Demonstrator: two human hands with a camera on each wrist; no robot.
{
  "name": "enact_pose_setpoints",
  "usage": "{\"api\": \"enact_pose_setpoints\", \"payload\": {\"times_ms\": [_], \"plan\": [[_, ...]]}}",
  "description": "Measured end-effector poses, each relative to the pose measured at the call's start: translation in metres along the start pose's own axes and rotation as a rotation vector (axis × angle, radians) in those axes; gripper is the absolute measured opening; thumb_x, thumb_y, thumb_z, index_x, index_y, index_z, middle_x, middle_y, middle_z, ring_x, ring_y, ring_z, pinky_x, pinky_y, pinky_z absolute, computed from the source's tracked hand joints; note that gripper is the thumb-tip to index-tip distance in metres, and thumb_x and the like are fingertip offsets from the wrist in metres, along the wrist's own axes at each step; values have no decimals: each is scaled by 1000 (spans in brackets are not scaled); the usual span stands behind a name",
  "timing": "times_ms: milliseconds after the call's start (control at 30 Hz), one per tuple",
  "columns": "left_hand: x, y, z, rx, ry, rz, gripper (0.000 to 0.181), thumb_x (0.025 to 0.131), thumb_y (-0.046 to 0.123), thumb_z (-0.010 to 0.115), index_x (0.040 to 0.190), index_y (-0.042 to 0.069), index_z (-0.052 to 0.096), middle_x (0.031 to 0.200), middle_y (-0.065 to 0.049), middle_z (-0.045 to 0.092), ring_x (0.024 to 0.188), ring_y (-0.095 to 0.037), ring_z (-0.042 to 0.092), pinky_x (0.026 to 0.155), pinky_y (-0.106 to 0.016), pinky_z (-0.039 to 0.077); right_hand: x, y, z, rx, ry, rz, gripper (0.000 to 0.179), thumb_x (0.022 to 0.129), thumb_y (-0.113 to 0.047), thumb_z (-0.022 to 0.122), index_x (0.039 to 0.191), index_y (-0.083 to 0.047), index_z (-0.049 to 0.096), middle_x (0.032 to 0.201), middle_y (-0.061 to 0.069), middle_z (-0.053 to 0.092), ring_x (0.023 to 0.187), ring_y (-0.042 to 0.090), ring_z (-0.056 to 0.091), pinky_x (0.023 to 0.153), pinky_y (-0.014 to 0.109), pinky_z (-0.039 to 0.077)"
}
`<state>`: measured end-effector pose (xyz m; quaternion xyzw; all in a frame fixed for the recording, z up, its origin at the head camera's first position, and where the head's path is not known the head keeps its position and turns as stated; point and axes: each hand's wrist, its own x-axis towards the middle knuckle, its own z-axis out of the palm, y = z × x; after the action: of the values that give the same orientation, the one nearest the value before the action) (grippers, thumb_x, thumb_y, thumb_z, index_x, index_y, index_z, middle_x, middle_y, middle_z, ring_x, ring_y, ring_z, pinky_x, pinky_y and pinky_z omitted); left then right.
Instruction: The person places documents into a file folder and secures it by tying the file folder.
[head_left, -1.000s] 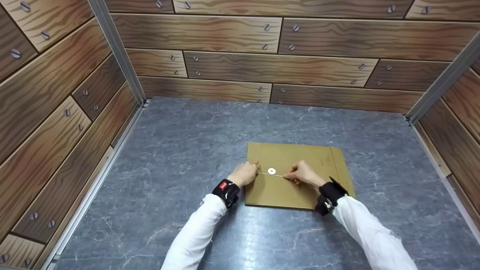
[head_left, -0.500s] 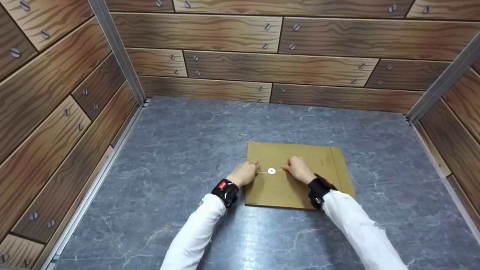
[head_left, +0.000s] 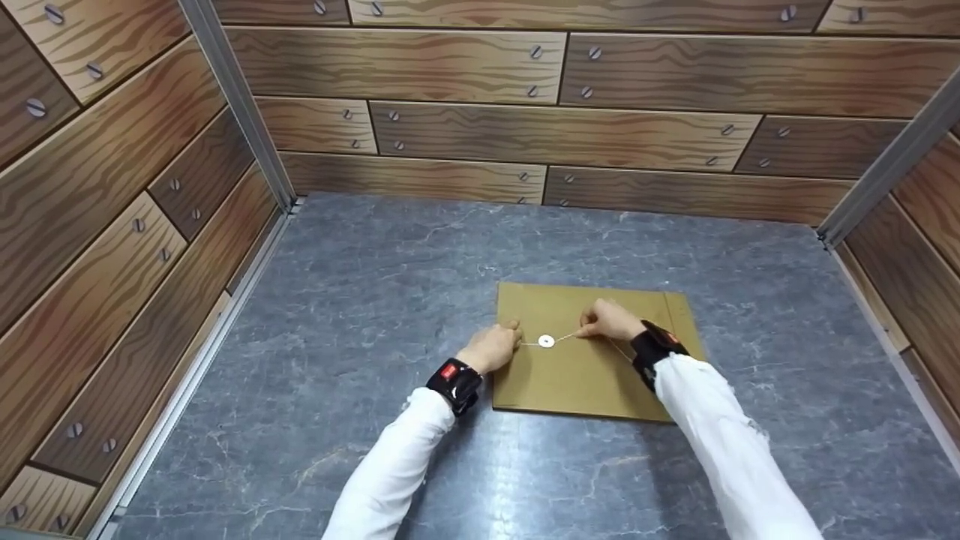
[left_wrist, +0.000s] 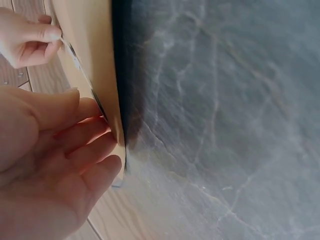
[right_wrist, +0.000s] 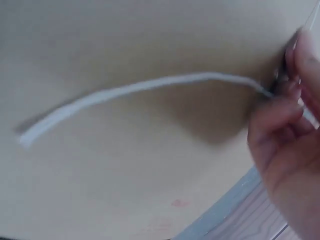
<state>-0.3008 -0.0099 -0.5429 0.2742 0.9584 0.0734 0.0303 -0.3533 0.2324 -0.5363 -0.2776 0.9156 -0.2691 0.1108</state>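
Note:
A brown kraft-paper document envelope (head_left: pixel 525 386) lies flat, with a white round button (head_left: pixel 546 341) on its face. At the envelope's left edge, my left hand (head_left: pixel 491 348) rests with its fingers against the paper; in the left wrist view these fingers (left_wrist: pixel 92 150) are fairly straight. Thin white string (head_left: pixel 568 335) runs from beside the left hand past the button to my right hand (head_left: pixel 611 320), which pinches it between thumb and fingertips just above the envelope. The string's loose tail (right_wrist: pixel 150 84) curves away from the right hand in the right wrist view.
The grey marbled surface (head_left: pixel 375 300) surrounds the envelope. Wood-patterned panels (head_left: pixel 450 135) stand at the back and both sides, joined by metal corner posts (head_left: pixel 238 101). Black bands (head_left: pixel 454 384) sit on both wrists.
My right hand has moved from below right of the button up and then slightly right, still pinching the string, which now slants upward from the button. My left hand has stayed at the envelope's edge.

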Motion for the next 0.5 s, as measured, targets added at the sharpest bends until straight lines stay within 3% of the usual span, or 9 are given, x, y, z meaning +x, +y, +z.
{"api": "enact_pose_setpoints", "payload": {"times_ms": [133, 233, 300, 400, 500], "plan": [[0, 2, 1, 12, 29, 8, 11, 89, 12, 51, 89, 7, 60, 125, -7, 51, 90, -30, 60, 65, -36, 51, 8, -7, 5, 89, 118, 214, 29, 77, -12, 69, 55, -3, 53, 49, -7, 40, 44, 6, 34, 43, 21, 29], [0, 2, 3, 25, 50, 6, 11, 89, 12, 51, 86, 7, 60, 122, -5, 54, 86, -28, 61, 63, -35, 51, 18, -18, 10, 360, 188, 402, 33, 79, -12, 66, 53, -8, 47, 46, -6, 36, 39, 5, 31, 38, 18, 27], [-1, 1, 3, 34, 53, -1, 12, 89, 12, 50, 87, 8, 61, 121, -4, 55, 85, -27, 61, 63, -34, 51, 26, -26, 13, 581, 226, 484, 30, 82, -12, 64, 56, -6, 51, 46, -4, 39, 37, 4, 32, 36, 16, 27], [-1, 1, 3, 38, 53, -11, 12, 89, 12, 50, 86, 9, 61, 121, -2, 55, 86, -26, 61, 62, -34, 51, 37, -35, 17, 818, 238, 546, 25, 85, -11, 61, 63, 0, 56, 49, -1, 43, 36, 5, 35, 35, 15, 29], [-2, 0, 2, 36, 46, -14, 12, 89, 12, 50, 88, 9, 62, 121, -2, 54, 87, -26, 61, 63, -34, 51, 48, -40, 21, 862, 251, 533, 21, 86, -9, 60, 69, 2, 58, 51, 1, 46, 37, 6, 37, 35, 16, 30]]}}
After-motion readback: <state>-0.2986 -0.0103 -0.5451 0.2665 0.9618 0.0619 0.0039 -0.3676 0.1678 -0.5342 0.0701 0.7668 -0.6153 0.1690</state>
